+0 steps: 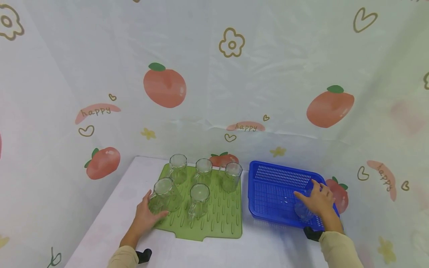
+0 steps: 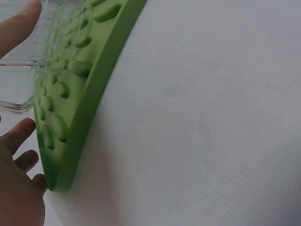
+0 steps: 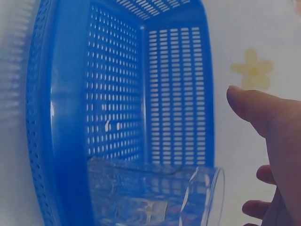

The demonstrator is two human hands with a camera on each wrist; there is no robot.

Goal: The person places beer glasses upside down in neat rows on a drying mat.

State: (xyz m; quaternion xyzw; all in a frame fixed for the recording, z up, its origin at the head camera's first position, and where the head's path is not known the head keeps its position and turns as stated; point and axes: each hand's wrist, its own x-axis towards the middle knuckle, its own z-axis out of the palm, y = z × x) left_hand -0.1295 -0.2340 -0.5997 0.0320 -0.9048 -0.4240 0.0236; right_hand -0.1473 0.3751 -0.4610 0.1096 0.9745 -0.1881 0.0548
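My left hand (image 1: 146, 215) is spread beside a clear glass mug (image 1: 165, 195) at the front left of a green ribbed drying mat (image 1: 221, 223). Its thumb points across the mug's near side, and I cannot tell whether it touches. In the left wrist view the fingers (image 2: 22, 136) stand apart at the mat's edge, near the mug's handle (image 2: 19, 107). Over the right end of a blue plastic basket (image 1: 268, 197), my right hand (image 1: 316, 199) hovers with thumb and fingers apart. Just below it, a clear glass (image 3: 150, 193) stands in the basket, its rim apart from the fingers.
More glass mugs stand on the mat: one at front centre (image 1: 199, 201) and three along the back, at left (image 1: 178, 169), middle (image 1: 203, 173) and right (image 1: 231, 178). A white printed curtain (image 1: 201, 93) hangs behind the white table (image 1: 110, 212).
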